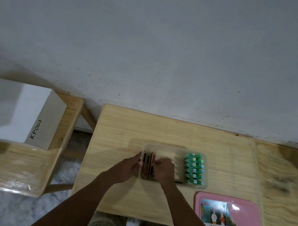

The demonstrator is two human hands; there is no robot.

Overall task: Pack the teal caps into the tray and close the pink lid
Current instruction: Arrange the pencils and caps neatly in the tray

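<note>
A person seated at a pale wooden surface (pixel 122 128) works both hands inside a clear, shallow tray (pixel 203 187) whose long axis runs left to right across the view. The left hand (pixel 127 168) rests at the tray's left wall, fingers curled against the outer side of a row of dark, reddish, flat pieces (pixel 147 163) standing on edge, their long axes running away from the person. The right hand (pixel 163 170) closes on the same row from the other side, fingers bent and pinching the pieces together, so the two hands hold the stack between them. At the tray's right end the teal caps (pixel 193 168) lie packed in two columns, each cap's long axis running left to right with its pale round end toward the right. The pink lid (pixel 249 216) lies flat on the surface, apart from the tray, near its right front corner, picture label facing up, long axis also left to right. On a separate wooden bench (pixel 8 168) to the left stands a white box (pixel 13 111) marked "KP003".
</note>
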